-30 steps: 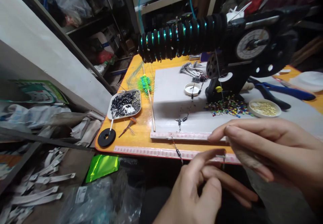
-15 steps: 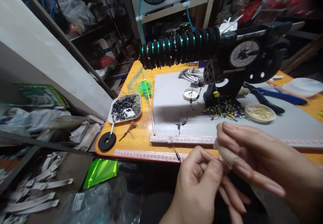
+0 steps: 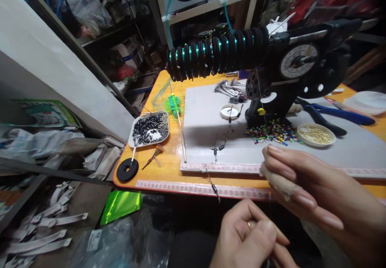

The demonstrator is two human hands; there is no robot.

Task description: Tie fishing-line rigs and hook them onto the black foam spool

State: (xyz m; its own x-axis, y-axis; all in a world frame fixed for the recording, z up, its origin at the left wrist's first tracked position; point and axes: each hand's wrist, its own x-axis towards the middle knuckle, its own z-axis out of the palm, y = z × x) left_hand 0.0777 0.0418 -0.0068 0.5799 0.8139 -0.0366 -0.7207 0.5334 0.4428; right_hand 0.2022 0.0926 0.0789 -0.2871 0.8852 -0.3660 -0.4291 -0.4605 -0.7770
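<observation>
Below the table's front edge, my left hand [image 3: 251, 236] is closed in a pinch, and a small gold ring-like piece shows at its fingers. My right hand [image 3: 319, 191] is up and to the right, its fingers pressed together and one of them wrapped in a beige covering. A faint thin line [image 3: 270, 207] with an orange spot runs between the two hands; its ends are hidden in the fingers. To the left, a short line with a black barrel-shaped piece [image 3: 214, 188] hangs over the table edge. Similar black pieces [image 3: 222, 147] lie on the grey board [image 3: 199, 139].
A black machine [image 3: 271, 99] carries a row of black spools [image 3: 217, 54]. Loose colored beads [image 3: 273, 133] lie before it, beside a dish of gold bits [image 3: 316, 136] and blue-handled pliers [image 3: 340, 115]. A tray of black pieces [image 3: 149, 129] and a black disc [image 3: 127, 170] are left.
My hands have drawn apart: the left moved down and slightly right, while the right stayed up. The thin line now shows between them. The view shifted slightly.
</observation>
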